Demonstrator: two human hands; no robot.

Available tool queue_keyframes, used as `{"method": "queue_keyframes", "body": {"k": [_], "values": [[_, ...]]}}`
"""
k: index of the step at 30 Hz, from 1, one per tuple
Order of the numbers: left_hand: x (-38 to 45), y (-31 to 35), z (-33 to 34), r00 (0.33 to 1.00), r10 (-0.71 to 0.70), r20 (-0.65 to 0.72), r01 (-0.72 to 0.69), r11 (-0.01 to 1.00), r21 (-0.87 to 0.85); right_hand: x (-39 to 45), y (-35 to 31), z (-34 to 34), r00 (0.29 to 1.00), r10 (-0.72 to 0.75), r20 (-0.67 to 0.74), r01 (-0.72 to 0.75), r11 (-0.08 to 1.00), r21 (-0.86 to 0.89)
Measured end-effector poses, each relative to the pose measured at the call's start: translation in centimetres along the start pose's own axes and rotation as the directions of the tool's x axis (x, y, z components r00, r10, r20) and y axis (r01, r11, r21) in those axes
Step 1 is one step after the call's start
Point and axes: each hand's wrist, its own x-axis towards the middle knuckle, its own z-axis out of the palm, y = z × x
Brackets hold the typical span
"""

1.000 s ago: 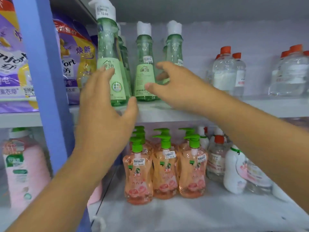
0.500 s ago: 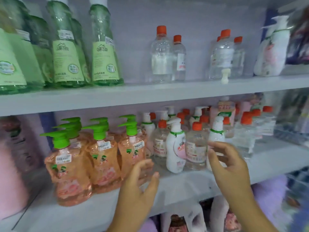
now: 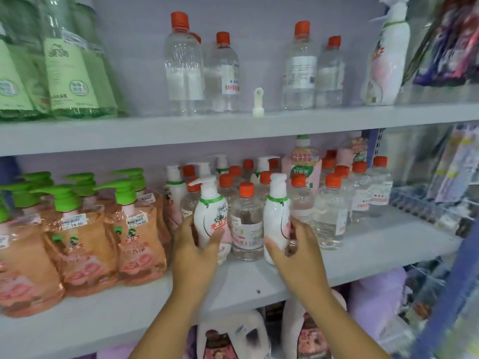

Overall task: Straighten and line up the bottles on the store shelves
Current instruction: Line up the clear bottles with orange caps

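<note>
Left hand wraps the left white pump bottle; right hand wraps the right white pump bottle. Both stand at the middle shelf front, a clear red-capped bottle between them. Advised: keep bases down, turn labels outward, slide level with the orange pump bottles alongside.
</note>
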Motion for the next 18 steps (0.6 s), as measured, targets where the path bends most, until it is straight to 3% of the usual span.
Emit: {"method": "queue_keyframes", "body": {"k": [10,15,18], "values": [[-0.8,0.0,-0.7,0.995,-0.017,0.100,0.032,0.987,-0.157,-0.7,-0.1,-1.0,0.998,0.023,0.062,-0.023,1.000,0.004],[-0.4,-0.5,-0.3,0.990,-0.013,0.143,0.048,0.969,-0.243,-0.7,0.2,-1.5,0.984,0.100,0.149,-0.121,0.983,0.135],[-0.5,-0.7,-0.3,0.990,-0.013,0.141,0.048,0.966,-0.253,-1.1,0.1,-1.7,0.987,0.104,0.125,-0.127,0.973,0.191]]}}
